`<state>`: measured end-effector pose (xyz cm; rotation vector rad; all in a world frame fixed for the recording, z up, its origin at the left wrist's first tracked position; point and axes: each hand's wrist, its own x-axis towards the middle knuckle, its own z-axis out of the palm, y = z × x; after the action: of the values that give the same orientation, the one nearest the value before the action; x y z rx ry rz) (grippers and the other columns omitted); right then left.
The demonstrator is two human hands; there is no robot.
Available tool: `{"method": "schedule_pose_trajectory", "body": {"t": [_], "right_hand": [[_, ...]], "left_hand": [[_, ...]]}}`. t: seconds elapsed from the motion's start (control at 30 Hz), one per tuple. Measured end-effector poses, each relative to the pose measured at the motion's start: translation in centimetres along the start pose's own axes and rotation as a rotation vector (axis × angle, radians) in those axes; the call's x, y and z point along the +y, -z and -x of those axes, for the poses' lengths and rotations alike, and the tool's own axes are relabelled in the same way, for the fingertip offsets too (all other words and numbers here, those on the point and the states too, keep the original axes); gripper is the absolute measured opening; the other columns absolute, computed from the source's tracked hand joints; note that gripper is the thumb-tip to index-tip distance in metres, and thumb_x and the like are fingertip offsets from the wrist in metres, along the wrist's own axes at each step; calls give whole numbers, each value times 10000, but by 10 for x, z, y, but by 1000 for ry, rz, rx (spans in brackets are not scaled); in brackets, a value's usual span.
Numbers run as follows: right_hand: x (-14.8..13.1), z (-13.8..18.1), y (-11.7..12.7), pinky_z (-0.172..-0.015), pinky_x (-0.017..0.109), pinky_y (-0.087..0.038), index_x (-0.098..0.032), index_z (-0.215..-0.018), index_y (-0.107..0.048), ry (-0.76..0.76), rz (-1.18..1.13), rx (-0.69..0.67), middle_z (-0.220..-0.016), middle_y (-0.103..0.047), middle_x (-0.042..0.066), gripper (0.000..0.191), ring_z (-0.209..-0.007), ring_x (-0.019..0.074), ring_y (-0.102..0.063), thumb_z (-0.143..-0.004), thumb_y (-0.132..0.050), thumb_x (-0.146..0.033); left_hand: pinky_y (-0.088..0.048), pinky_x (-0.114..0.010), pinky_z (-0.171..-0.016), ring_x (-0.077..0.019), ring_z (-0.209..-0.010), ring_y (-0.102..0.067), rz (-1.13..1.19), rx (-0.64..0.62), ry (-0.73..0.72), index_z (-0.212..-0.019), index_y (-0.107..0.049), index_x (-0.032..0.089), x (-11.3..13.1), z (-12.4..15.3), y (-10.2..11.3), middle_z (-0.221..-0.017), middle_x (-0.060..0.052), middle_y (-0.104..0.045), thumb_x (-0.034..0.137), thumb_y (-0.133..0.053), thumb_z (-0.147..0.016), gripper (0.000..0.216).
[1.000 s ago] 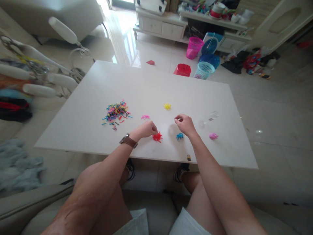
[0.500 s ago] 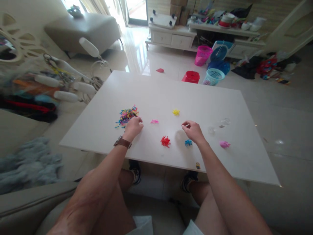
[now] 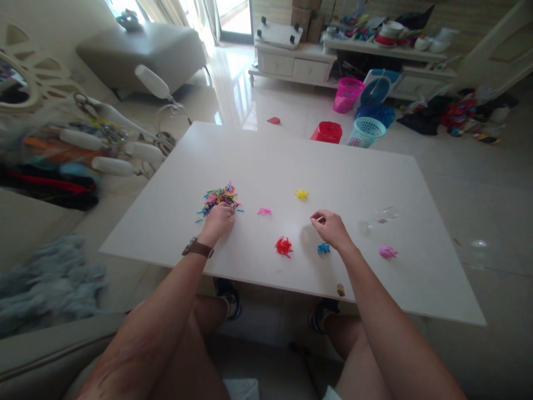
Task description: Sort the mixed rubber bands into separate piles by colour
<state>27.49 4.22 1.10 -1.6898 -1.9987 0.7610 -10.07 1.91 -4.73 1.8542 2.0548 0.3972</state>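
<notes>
Right now, take a clock centred amid the four small piles, 12 toward the far edge of the white table (image 3: 250, 161). Mixed heap of small coloured bands (image 3: 219, 194) sits far out at abt 10. L hand (image 3: 220, 220) is at its near side, fingertips down and bunched; can't tell if a band's pinched, tips too small to make out. R hand (image 3: 332, 229) hangs at 3, near the blue pile, thumb and fingertips curled w/ a narrow gap; can't tell if anything's between.

Done, as far as it shows: four single-colour piles, each apart from the others: yellow pile (image 3: 301, 195) at 12-1, blue pile (image 3: 323, 249) at 4, red pile (image 3: 283, 246) at 7, pink pile (image 3: 264, 211) at 10, b/w centre and heap. Left: the heap, larger than any pile, colours mixed, so I'd judge a good share remains. Clear plastic container (image 3: 387, 215) lies at 3, pink toy (image 3: 387, 252) at 3-4, both past R hand, untouched.
</notes>
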Motion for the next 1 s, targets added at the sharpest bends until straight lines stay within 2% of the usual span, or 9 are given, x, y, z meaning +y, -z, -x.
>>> {"method": "schedule_pose_trajectory", "body": {"t": [0.27, 0.5, 0.67, 0.8, 0.9, 1.0], "right_hand": [[1, 1, -1, -715, 283, -495, -215, -806, -717, 5, 14, -25, -794, -736, 29, 139, -715, 172, -667, -828, -592, -270], [0, 4, 0, -704, 272, -489, -212, -804, -711, 31, 20, -49, -807, -740, 36, 136, -714, 166, -663, -833, -584, -249], [-1, 4, 1, -697, 270, -487, -212, -792, -703, 39, 25, -60, -822, -742, 37, 123, -724, 167, -666, -824, -587, -243], [-2, 4, 1, -710, 276, -486, -210, -802, -703, 37, 32, -68, -828, -745, 40, 124, -731, 170, -666, -826, -586, -240], [-3, 4, 1, -708, 274, -483, -205, -801, -705, 44, 40, -75, -818, -740, 41, 122, -726, 170, -659, -828, -591, -239], [-4, 4, 0, -687, 265, -477, -200, -807, -706, 54, 40, -100, -817, -733, 40, 120, -716, 166, -650, -828, -594, -238]], "left_hand": [[-506, -300, -938, -234, -996, -659, -46, -48, -22, -859, -785, 188, 5, 0, 0, -1110, -90, -700, 150, -556, -715, 273], [-467, -345, -1043, -273, -1141, -619, -28, -3, -29, -946, -797, 184, 10, -1, -3, -1180, -115, -692, 180, -594, -717, 306], [-514, -309, -915, -260, -997, -670, -67, -58, 49, -816, -782, 177, 16, 0, 3, -1039, -115, -730, 156, -582, -716, 224], [-521, -320, -888, -265, -967, -677, -50, -22, 98, -819, -781, 159, 20, 0, 8, -1025, -129, -730, 159, -573, -742, 222], [-504, -320, -955, -247, -1024, -662, 18, 14, 0, -905, -784, 163, 23, 0, 8, -1109, -112, -717, 169, -567, -763, 259], [-470, -347, -1034, -246, -1133, -614, 45, -26, -64, -934, -778, 195, 27, 2, 6, -1192, -84, -701, 181, -579, -766, 260]]}}
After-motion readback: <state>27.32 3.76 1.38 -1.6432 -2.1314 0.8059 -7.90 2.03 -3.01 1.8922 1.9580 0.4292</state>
